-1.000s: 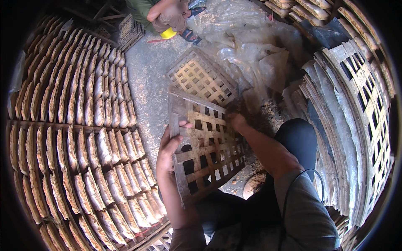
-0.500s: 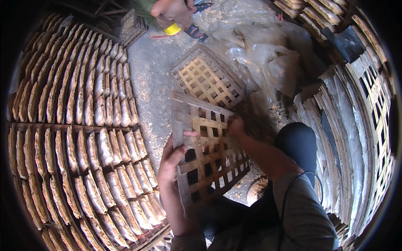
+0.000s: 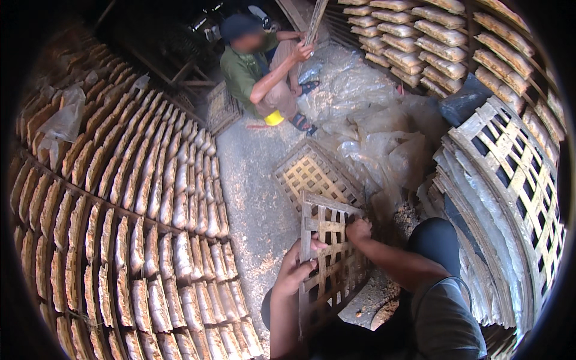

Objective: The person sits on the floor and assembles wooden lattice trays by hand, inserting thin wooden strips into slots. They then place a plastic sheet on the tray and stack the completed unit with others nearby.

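A wooden lattice tray [image 3: 329,262] stands tilted on edge in front of me, with square gaps between its woven strips. My left hand [image 3: 294,269] is closed round the tray's left edge, thumb on the near side, fingers through or behind the lattice. Against the tray's upper right part rests my right hand [image 3: 359,230], its fingers curled in; whatever lies inside them is hidden. Just beyond is another lattice tray [image 3: 317,174], leaning at a slant on the floor. My dark-clothed knee [image 3: 435,240] is beside my right forearm.
Racks of layered trays with pale, crumbly slabs [image 3: 180,258] fill the left. At right stands a stack of lattice trays [image 3: 510,174] with plastic sheets between. Crumpled clear plastic [image 3: 372,138] covers the far floor. A co-worker [image 3: 255,78] sits beyond, holding a wooden piece [image 3: 316,21].
The view has shifted up and left, so the tray and my hands appear lower and farther right. The co-worker's upper body now shows. My hands keep their places on the tray.
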A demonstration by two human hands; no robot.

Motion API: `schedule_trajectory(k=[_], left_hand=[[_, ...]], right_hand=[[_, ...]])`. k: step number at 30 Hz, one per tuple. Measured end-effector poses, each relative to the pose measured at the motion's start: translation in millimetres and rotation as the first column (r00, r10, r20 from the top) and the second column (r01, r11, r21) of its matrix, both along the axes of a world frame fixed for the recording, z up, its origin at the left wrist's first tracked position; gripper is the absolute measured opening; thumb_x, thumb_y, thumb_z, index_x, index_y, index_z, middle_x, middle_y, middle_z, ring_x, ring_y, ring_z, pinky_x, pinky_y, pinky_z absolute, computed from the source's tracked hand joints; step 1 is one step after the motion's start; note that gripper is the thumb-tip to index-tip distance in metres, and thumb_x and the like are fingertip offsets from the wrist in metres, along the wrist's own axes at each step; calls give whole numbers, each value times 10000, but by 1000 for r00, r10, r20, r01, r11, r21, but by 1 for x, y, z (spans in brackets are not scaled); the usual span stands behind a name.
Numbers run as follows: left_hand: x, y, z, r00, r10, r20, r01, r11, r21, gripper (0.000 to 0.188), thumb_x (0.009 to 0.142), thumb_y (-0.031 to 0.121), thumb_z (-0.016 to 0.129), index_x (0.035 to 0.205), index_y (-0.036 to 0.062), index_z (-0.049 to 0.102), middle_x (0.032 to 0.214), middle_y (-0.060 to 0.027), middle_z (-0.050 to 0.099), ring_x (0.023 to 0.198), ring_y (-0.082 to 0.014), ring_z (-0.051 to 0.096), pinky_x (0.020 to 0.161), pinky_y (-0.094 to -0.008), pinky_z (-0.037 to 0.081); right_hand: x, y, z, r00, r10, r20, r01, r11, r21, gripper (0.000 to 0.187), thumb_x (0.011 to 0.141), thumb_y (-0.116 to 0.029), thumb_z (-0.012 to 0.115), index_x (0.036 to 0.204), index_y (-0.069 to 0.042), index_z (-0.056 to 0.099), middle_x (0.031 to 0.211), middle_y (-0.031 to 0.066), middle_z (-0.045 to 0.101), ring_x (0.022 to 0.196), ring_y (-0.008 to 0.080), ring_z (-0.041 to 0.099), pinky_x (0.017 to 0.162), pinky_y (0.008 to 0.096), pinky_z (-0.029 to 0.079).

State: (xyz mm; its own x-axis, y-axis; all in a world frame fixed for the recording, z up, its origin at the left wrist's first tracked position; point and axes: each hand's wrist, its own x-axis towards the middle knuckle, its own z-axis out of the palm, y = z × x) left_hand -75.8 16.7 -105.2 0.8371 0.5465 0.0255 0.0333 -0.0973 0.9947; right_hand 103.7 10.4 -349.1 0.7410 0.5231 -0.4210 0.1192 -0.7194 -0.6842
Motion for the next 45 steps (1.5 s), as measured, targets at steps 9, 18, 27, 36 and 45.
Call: schedule_trajectory(k=[9, 18, 27, 36, 45], left_hand=[[25, -10, 56, 962, -194, -194, 250, 912, 325, 535, 727, -126, 497, 1223, 69, 542, 1320, -164, 565, 1339, -315, 463, 1181, -457, 253], [50, 14, 129, 812, 67, -579, 362, 721, 591, 527, 755, -147, 515, 1226, 70, 611, 1336, -205, 564, 1261, -376, 539, 1076, -393, 443], [31, 32, 15, 879, 168, -447, 364, 371, 854, 199, 647, -46, 679, 720, 139, 669, 1023, -19, 719, 1220, -259, 580, 1191, -543, 204], [21, 10, 5, 941, 284, -186, 80, 347, 934, 264, 673, 96, 718, 514, 101, 508, 1067, 12, 730, 1333, -338, 487, 1208, -588, 68], [6, 18, 0, 928, 310, -208, 88, 361, 928, 267, 705, 92, 683, 505, 99, 507, 1070, 4, 741, 1350, -352, 474, 1200, -616, 58]], right_hand=[[51, -75, 161, 906, -23, 422, -238, 797, 555, 826, 768, -79, 666, 1508, -47, 300, 1434, 299, 400, 1310, 471, 395, 1114, 501, 346], [112, -111, 216, 776, 199, 599, -442, 848, 291, 325, 803, -145, 660, 1101, -33, 593, 981, 216, 679, 960, 398, 625, 880, 487, 480], [90, -120, 174, 274, 932, 237, -941, 310, -134, 228, 847, -178, 600, 1017, -97, 729, 990, 171, 719, 961, 357, 682, 839, 439, 526], [87, -114, 171, 327, 924, 199, -910, 365, -199, 218, 862, -230, 645, 1008, -82, 712, 958, 176, 703, 1009, 355, 661, 869, 444, 524], [35, -83, 121, 358, 927, 113, -929, 366, -55, 212, 897, -222, 591, 955, -66, 723, 897, 196, 700, 882, 390, 683, 781, 481, 532]])
